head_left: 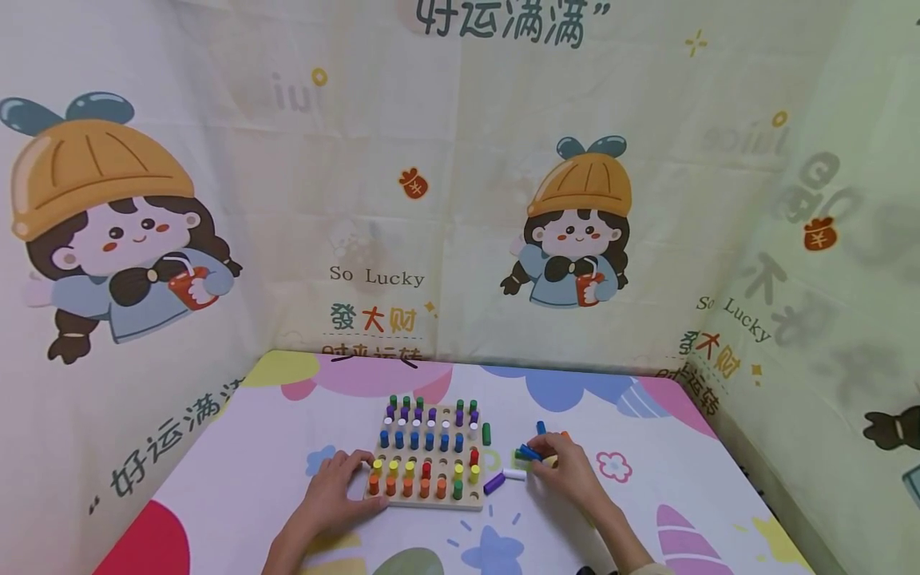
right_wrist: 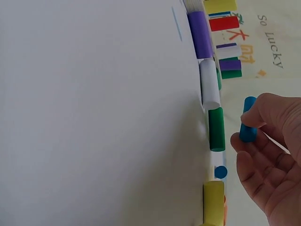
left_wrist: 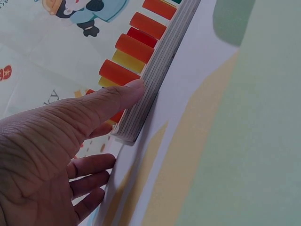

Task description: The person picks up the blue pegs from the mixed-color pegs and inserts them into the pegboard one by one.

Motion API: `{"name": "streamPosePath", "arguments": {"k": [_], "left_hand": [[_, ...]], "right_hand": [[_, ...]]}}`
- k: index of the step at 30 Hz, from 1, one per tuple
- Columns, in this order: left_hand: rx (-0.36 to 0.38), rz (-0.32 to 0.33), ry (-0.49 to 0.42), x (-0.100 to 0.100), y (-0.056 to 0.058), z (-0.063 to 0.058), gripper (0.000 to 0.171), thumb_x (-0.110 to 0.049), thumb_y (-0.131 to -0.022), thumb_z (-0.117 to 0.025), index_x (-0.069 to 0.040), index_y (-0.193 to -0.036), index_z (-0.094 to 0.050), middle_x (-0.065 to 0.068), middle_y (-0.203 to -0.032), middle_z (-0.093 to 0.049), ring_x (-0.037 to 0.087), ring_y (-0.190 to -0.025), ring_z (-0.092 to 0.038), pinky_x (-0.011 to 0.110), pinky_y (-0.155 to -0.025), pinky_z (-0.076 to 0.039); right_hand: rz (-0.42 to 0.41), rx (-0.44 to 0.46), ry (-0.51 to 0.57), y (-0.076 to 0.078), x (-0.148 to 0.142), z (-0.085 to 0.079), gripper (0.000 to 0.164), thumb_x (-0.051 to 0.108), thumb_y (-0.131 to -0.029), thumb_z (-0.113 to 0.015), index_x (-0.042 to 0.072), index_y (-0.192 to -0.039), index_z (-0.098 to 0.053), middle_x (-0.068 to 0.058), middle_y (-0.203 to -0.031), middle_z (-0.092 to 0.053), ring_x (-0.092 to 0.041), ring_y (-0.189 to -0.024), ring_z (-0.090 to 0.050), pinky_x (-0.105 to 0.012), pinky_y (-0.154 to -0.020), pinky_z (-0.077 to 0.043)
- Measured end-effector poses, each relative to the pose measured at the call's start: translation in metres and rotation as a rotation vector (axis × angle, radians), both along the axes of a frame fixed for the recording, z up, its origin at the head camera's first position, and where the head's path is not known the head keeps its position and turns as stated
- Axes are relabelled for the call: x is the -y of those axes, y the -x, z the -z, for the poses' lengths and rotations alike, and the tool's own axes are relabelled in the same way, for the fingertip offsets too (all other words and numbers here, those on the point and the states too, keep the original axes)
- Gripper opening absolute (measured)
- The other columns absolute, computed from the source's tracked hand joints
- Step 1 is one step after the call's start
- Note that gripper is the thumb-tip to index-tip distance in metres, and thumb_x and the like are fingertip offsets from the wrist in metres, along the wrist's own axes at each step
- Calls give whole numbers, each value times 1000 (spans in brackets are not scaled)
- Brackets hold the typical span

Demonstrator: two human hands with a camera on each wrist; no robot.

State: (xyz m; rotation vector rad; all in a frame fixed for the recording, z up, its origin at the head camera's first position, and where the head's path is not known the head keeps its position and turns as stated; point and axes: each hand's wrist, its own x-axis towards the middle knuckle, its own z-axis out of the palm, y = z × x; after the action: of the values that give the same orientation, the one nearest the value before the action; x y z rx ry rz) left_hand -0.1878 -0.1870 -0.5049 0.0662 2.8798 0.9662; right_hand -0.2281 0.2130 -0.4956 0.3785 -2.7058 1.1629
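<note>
A wooden pegboard [head_left: 424, 504] stands on the table with rows of coloured pegs upright in its holes. My left hand [head_left: 327, 495] holds the board at its left side; in the left wrist view the thumb [left_wrist: 134, 89] presses on the front edge near the corner. To the right of the board, my right hand [head_left: 568, 467] pinches a blue peg [right_wrist: 248, 135] between thumb and fingers, above the loose pegs. Beneath and beside that hand lie a purple peg [head_left: 493, 484], a white peg [head_left: 514, 474], a green peg [right_wrist: 217, 129] and a yellow peg [right_wrist: 214, 202].
Another green peg [head_left: 486, 434] lies close to the board's right edge. Beyond the right hand are a second blue peg [head_left: 541, 427] and an orange one [head_left: 565, 436], partly hidden. A printed cloth [head_left: 453, 239] walls in the patterned table [head_left: 237, 447] behind and at the sides.
</note>
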Motion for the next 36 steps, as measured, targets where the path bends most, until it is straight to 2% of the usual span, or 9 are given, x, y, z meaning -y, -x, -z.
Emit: {"name": "streamPosePath", "arguments": {"k": [9, 16, 23, 27, 36], "left_hand": [[9, -3, -3, 0, -1, -2, 68, -54, -73, -87, -22, -127, -60, 7, -116, -54, 30, -108, -44, 60, -96, -43], [-3, 1, 5, 0, 0, 1, 68, -55, -73, -87, -21, -126, -60, 6, -115, -54, 29, -107, -45, 59, -95, -43], [-5, 5, 3, 1, 0, 0, 68, -54, -73, -87, -21, -126, -60, 7, -115, -54, 30, -108, -45, 61, -96, -43], [-4, 3, -3, 1, -1, 0, 67, -54, -73, -87, -21, -126, -60, 6, -115, -54, 30, -108, -45, 60, -96, -43], [12, -5, -2, -1, -1, -3, 68, -54, -73, -87, -21, -127, -61, 7, -116, -54, 31, -109, -45, 62, -96, -44]], "right_hand": [[15, 6, 29, 3, 9, 1, 22, 0, -84, -78, 11, -101, -72, 4, -92, -72, -14, -84, -66, -28, -70, -51], [13, 24, 48, 3, 18, 1, 20, 1, -85, -77, 12, -101, -72, 3, -92, -70, -15, -85, -63, -25, -70, -50], [-24, 62, 75, 4, 26, 3, 17, 3, -89, -76, 9, -104, -72, -2, -99, -71, -16, -84, -62, -24, -74, -53], [-40, 68, 70, 4, 30, 4, 17, 6, -90, -76, 11, -105, -71, -2, -100, -71, -15, -86, -62, -22, -76, -53], [-64, 48, 53, 3, 40, 0, 16, 8, -91, -74, 12, -106, -72, -1, -100, -70, -15, -84, -62, -21, -69, -54]]}}
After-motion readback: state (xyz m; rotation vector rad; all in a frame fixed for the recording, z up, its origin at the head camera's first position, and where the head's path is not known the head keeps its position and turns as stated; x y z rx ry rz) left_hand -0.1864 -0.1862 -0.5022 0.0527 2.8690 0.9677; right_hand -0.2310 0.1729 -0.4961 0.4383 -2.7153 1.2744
